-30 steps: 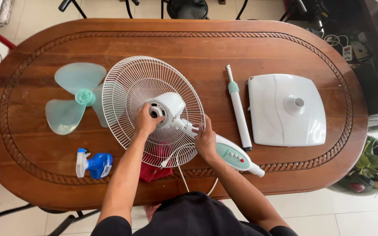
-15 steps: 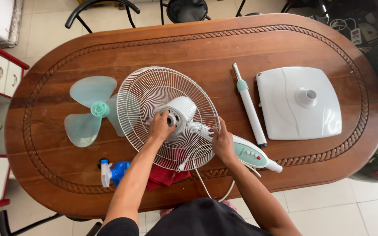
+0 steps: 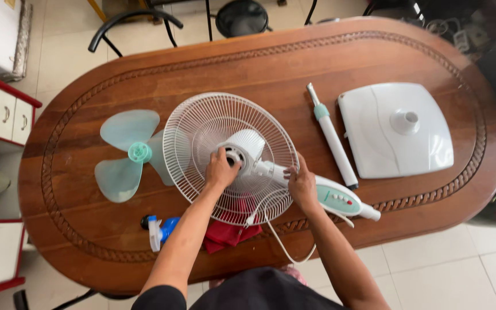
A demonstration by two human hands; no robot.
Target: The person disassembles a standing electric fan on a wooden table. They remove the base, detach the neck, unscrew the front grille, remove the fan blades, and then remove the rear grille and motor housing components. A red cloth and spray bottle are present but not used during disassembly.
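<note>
On the oval wooden table (image 3: 271,63), the white fan base (image 3: 397,129) lay toward the right edge and our wire guard (image 3: 231,158) at the centre. Our left hand (image 3: 220,170) gripped the motor hub (image 3: 242,150); our right hand (image 3: 302,185) clasped the guard's rim beside the control neck (image 3: 340,200).

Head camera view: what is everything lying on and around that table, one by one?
Table: one, brown oval wood, centre.
Fan grille: one, white wire, mid-table, on the motor.
Fan motor: one, white, at the grille's hub.
Control neck: one, white and green, right of grille.
Fan blade: one, pale green, left.
Pole: one, white, right of grille.
Base: one, white, far right.
Spray bottle: one, blue, near edge.
Cloth: one, red, under grille.
Left hand: at the hub.
Right hand: on the neck.
</note>
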